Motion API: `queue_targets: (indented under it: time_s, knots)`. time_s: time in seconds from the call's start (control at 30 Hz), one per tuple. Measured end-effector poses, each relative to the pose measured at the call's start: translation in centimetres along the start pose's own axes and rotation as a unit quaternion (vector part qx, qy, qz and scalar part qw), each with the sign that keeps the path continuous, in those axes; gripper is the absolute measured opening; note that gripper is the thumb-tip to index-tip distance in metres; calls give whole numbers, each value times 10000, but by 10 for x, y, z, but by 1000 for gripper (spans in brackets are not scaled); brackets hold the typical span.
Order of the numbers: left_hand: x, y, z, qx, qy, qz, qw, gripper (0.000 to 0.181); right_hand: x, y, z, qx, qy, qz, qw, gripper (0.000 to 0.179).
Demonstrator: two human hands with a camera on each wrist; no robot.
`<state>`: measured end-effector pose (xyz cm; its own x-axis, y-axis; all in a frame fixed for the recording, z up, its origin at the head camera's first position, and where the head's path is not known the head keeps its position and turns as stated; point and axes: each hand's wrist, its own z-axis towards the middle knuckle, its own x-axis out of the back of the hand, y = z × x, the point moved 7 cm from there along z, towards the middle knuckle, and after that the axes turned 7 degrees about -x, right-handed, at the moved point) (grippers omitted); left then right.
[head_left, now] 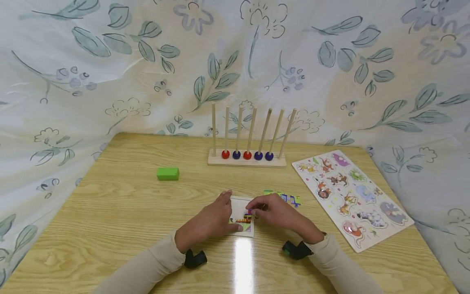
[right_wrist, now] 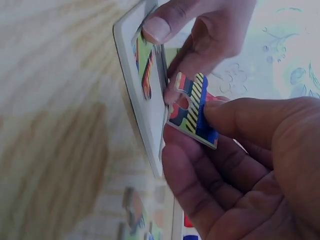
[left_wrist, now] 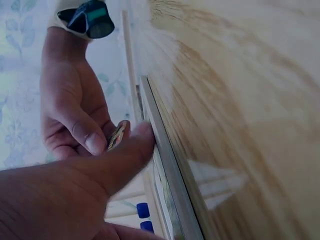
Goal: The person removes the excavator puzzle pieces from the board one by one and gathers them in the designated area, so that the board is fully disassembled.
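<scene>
A small square puzzle board [head_left: 240, 201] with a pale raised rim lies on the table, partly filled with a colourful picture. My left hand [head_left: 214, 216] rests over its left side. In the right wrist view the left thumb [right_wrist: 159, 30] presses on the board's face. Between thumb and fingers my right hand [head_left: 275, 210] pinches a puzzle piece [right_wrist: 192, 107] with yellow-black stripes, blue and red. That piece is tilted, above the board's right side. More puzzle pieces [head_left: 295, 200] lie flat behind the right hand.
A wooden peg stand [head_left: 247, 162] with red and blue beads stands at the back. To the right lies an animal peg puzzle [head_left: 352, 200]. A green block [head_left: 168, 174] sits at the left. Floral cloth [head_left: 235, 61] hangs behind the table.
</scene>
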<state>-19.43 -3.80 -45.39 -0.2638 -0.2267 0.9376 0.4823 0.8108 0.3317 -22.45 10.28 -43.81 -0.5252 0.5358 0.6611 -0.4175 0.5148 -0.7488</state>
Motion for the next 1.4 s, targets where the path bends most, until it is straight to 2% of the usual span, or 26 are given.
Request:
queue_targets:
  time_s: [0.1, 0.2, 0.27, 0.4, 0.53, 0.7, 0.83, 0.97, 1.23, 1.4]
  knots:
    - [2, -2, -1, 101, 88, -100, 9999, 67, 5, 5, -1, -74, 72, 11, 9999, 18]
    - [3, -5, -3, -167, 70, -257, 9995, 68, 11, 9, -4, -132, 138, 16, 9998, 19]
    - [5, -8, -4, -497, -130, -371, 9980, 71, 15, 11, -6, -207, 161, 46, 9996, 20]
    - [11, -13, -5, -1180, -700, -527, 9891, 69, 21, 15, -9, -353, 184, 131, 9991, 21]
    - [12, -21, -8, -1544, -1065, -539, 9808, 62, 25, 23, -11, -462, 191, 131, 9987, 20]
    - [9, -29, -11, -1636, -1422, -949, 9716, 68, 32, 29, -18, -549, 255, 15, 9982, 19]
    - [6, -30, -11, -1823, -1533, -975, 9663, 75, 42, 30, -22, -514, 407, -68, 9978, 19]
    - [5, -31, -10, -1832, -1550, -887, 9667, 81, 52, 32, -26, -512, 513, -140, 9973, 21]
    - [6, -32, -7, -1721, -1542, -926, 9685, 81, 68, 37, -38, -410, 628, -380, 9965, 20]
    - [6, -32, -6, -1762, -1513, -886, 9686, 81, 73, 44, -46, -528, 538, -391, 9964, 21]
